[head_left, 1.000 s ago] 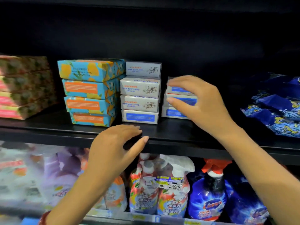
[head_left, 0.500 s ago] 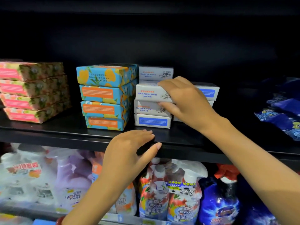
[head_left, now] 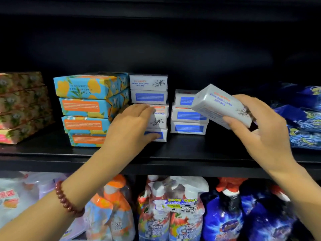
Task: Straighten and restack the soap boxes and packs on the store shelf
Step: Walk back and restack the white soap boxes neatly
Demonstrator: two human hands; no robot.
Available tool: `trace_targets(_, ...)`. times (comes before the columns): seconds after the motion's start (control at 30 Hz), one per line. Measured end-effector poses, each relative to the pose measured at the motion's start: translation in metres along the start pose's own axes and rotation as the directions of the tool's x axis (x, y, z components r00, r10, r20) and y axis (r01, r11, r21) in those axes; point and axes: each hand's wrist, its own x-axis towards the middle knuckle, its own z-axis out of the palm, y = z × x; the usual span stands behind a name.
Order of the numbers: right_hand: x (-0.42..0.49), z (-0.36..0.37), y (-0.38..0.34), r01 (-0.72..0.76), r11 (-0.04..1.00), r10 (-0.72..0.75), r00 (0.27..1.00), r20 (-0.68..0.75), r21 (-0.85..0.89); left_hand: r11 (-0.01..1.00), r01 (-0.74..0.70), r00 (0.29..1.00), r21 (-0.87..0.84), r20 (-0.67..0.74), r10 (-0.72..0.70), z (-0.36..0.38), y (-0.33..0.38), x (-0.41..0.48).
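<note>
On the upper shelf (head_left: 191, 154), near the middle of its front edge, two stacks of white soap boxes are being worked. The middle stack (head_left: 149, 89) stands four boxes high, just beside the blue-and-orange packs (head_left: 86, 108). The left hand (head_left: 132, 124) rests on its lower half, with the fingers nearly straight and slightly apart across the third box and the thumb pressed to the front of the bottom box. That third box sits askew, with part of its top face showing. The right stack (head_left: 188, 117) stands three boxes high, and its top box is offset from the two below.

The right hand (head_left: 260, 134) holds the loose box (head_left: 220, 106) off the shelf, tilted, in front of the upper right corner of the right stack. The thumb lies along the near edge and the fingers curl behind the far side, clamped on the box. Contact with the stack cannot be determined.

Status, as judged: partly complete. All stock other than the loose box is stacked.

Steps left:
- Place the loose box, most likely on the right stack.
- Square the third box of the middle stack.
- Align the top box of the right stack.
- Bring the four blue-and-orange packs flush, since their left ends step inward toward the bottom.

The floral packs (head_left: 22, 105) at the left end are stacked, but blur hides their alignment.
</note>
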Motion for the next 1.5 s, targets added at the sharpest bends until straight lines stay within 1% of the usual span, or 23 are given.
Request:
trace_targets(0.07, -0.004, -0.002, 0.005, -0.030, 1.000, 0.030, 0.999, -0.028, 0.008, 1.000, -0.028, 0.998, -0.014, -0.052, 0.027, 0.001, -0.002, -0.002)
trace_targets(0.17, -0.006, -0.004, 0.009, -0.067, 0.998, 0.068, 0.996, -0.065, 0.014, 0.997, -0.079, 0.981, 0.008, -0.176, 0.079, 0.003, -0.004, -0.007)
trace_targets(0.27, 0.000, -0.004, 0.010, -0.072, 0.997, 0.073, 0.991, -0.111, 0.008, 0.991, -0.136, 0.962, 0.016, -0.237, 0.136, 0.003, -0.004, -0.013)
trace_targets(0.4, 0.023, -0.002, 0.013, -0.008, 0.999, 0.002, 0.993, -0.121, -0.042, 0.984, -0.177, 0.927, -0.005, -0.336, 0.165, 0.002, -0.002, -0.022)
trace_targets(0.5, 0.048, 0.006, 0.016, 0.087, 0.986, -0.099, 0.992, -0.081, -0.140, 0.979, -0.191, 0.896, -0.072, -0.420, 0.143, 0.001, 0.003, -0.027)
trace_targets(0.57, 0.062, 0.015, 0.018, 0.150, 0.971, -0.158, 0.987, -0.029, -0.187, 0.971, -0.212, 0.884, -0.108, -0.444, 0.144, 0.001, 0.008, -0.029)
trace_targets(0.63, 0.073, 0.025, 0.020, 0.172, 0.960, -0.168, 0.985, 0.036, -0.221, 0.963, -0.237, 0.883, -0.126, -0.442, 0.160, 0.002, 0.012, -0.032)
trace_targets(0.7, 0.078, 0.034, 0.023, 0.161, 0.956, -0.144, 0.986, 0.086, -0.247, 0.961, -0.247, 0.884, -0.127, -0.435, 0.170, 0.004, 0.014, -0.035)
trace_targets(0.83, 0.075, 0.043, 0.029, 0.120, 0.981, -0.091, 0.979, 0.183, -0.155, 0.961, -0.242, 0.888, -0.131, -0.428, 0.165, 0.005, 0.015, -0.036)
trace_targets(0.9, 0.074, 0.044, 0.031, 0.122, 0.984, -0.095, 0.976, 0.198, -0.128, 0.962, -0.240, 0.888, -0.134, -0.432, 0.161, 0.005, 0.015, -0.036)
trace_targets(1.0, 0.078, 0.044, 0.031, 0.128, 0.980, -0.099, 0.978, 0.186, -0.150, 0.960, -0.240, 0.887, -0.143, -0.434, 0.157, 0.004, 0.017, -0.035)
trace_targets(1.1, 0.081, 0.046, 0.030, 0.072, 0.983, -0.040, 0.982, 0.187, -0.169, 0.957, -0.246, 0.887, -0.152, -0.433, 0.159, 0.001, 0.023, -0.034)
trace_targets(1.2, 0.079, 0.043, 0.026, 0.047, 0.983, -0.009, 0.977, 0.212, -0.178, 0.946, -0.272, 0.893, -0.175, -0.412, 0.181, -0.002, 0.032, -0.030)
trace_targets(1.27, 0.068, 0.033, 0.020, 0.032, 0.989, -0.010, 0.989, 0.147, -0.143, 0.938, -0.288, 0.904, -0.194, -0.377, 0.200, 0.000, 0.039, -0.026)
trace_targets(1.33, 0.046, 0.018, 0.015, 0.020, 0.998, -0.019, 1.000, 0.025, -0.059, 0.929, -0.302, 0.918, -0.214, -0.330, 0.222, 0.003, 0.046, -0.022)
trace_targets(1.37, 0.030, 0.011, 0.014, -0.008, 1.000, 0.008, 1.000, 0.006, -0.027, 0.925, -0.308, 0.922, -0.222, -0.309, 0.233, 0.005, 0.049, -0.020)
trace_targets(1.4, 0.012, 0.005, 0.014, -0.051, 0.999, 0.051, 0.998, 0.032, -0.010, 0.922, -0.313, 0.926, -0.226, -0.290, 0.243, 0.007, 0.052, -0.017)
trace_targets(1.5, -0.030, -0.008, 0.015, -0.186, 0.983, 0.179, 0.956, 0.234, 0.007, 0.920, -0.329, 0.928, -0.215, -0.254, 0.272, 0.013, 0.062, -0.009)
